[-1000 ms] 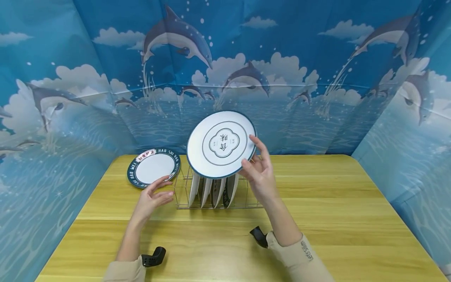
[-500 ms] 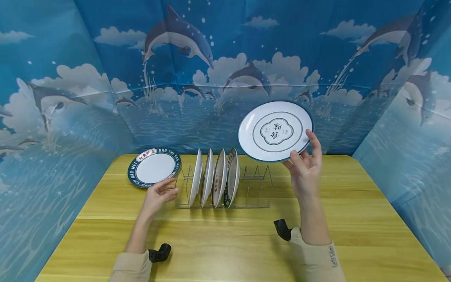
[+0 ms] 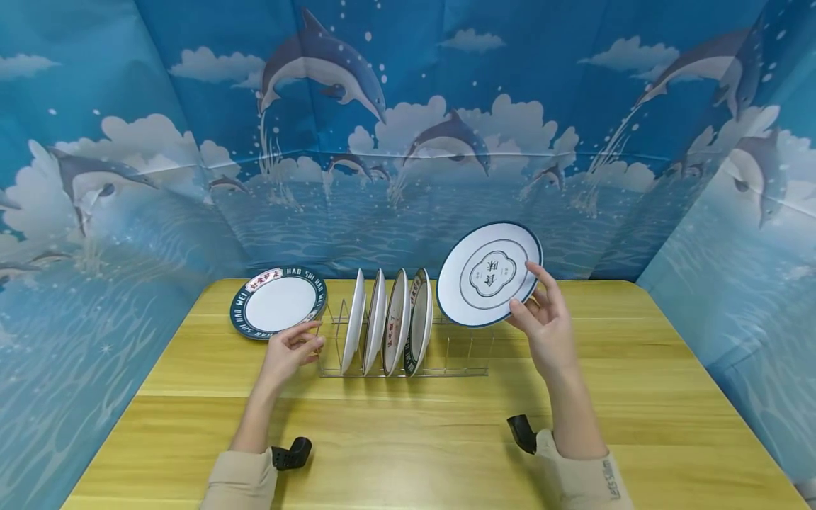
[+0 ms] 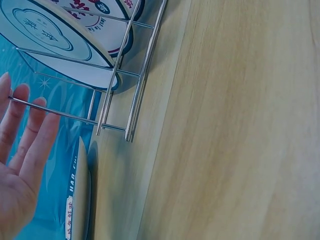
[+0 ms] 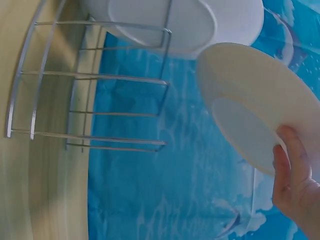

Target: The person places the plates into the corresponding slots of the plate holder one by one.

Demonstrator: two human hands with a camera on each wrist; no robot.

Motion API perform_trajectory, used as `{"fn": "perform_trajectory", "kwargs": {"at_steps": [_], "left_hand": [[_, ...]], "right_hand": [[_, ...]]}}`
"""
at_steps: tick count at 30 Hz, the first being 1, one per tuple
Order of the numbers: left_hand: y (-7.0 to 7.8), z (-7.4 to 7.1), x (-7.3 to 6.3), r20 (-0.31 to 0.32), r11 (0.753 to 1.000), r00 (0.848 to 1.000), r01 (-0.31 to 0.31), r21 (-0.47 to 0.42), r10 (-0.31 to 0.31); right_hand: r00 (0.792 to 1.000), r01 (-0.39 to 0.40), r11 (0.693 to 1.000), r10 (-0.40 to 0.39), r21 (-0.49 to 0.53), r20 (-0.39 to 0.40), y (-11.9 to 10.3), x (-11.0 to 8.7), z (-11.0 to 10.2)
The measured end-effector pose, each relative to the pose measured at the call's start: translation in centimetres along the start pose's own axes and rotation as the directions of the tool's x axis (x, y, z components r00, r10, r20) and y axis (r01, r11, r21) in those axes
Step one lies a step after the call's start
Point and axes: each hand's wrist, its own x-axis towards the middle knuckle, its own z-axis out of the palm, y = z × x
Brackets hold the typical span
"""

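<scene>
My right hand [image 3: 550, 322] pinches the right rim of a white plate [image 3: 468, 280] with a thin blue edge. The plate leans over the right part of the wire rack [image 3: 468, 373], its printed centre facing me. In the right wrist view, the underside of this plate [image 5: 240, 115] shows beside the bare rack slots. My left hand [image 3: 288, 352] is at the rack's left end. In the left wrist view, its extended fingers [image 4: 42, 130] touch an end wire. Several plates [image 3: 397, 326] stand upright in the rack's left half.
Left of the rack, a blue-rimmed plate [image 3: 277, 304] lies face up near the back of the wooden table [image 3: 408, 439]. A blue dolphin-print cloth [image 3: 408, 163] hangs directly behind the table and along both sides.
The right hand carried the plate rightward away from the standing plates, then lowered it and tilted it steeper. The left hand moved slightly right to the rack's end.
</scene>
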Motion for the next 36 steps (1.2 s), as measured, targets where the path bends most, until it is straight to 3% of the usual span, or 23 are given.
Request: {"fn": "perform_trajectory", "kwargs": {"at_steps": [6, 11, 21, 29, 36], "left_hand": [[0.1, -0.1, -0.1, 0.018, 1.0, 1.0, 0.002, -0.017, -0.002], [0.2, -0.2, -0.1, 0.03, 1.0, 1.0, -0.007, -0.026, 0.008], [0.1, -0.2, 0.2, 0.034, 0.999, 0.999, 0.019, -0.028, -0.018], [0.3, 0.2, 0.3, 0.028, 0.999, 0.999, 0.034, -0.038, -0.033], [0.1, 0.4, 0.6, 0.016, 0.999, 0.999, 0.042, -0.032, -0.042]], "right_hand": [[0.994, 0.021, 0.975, 0.003, -0.221, 0.105, 1.0, -0.2, 0.6], [0.988, 0.068, 0.939, -0.017, -0.337, 0.153, 1.5, -0.1, 1.3], [0.979, 0.1, 0.893, -0.009, -0.438, 0.206, 1.9, -0.1, 2.5], [0.976, 0.057, 0.866, 0.057, -0.497, 0.211, 2.7, -0.2, 3.2], [0.975, 0.088, 0.857, 0.03, -0.508, 0.218, 4.0, -0.2, 3.4]]}}
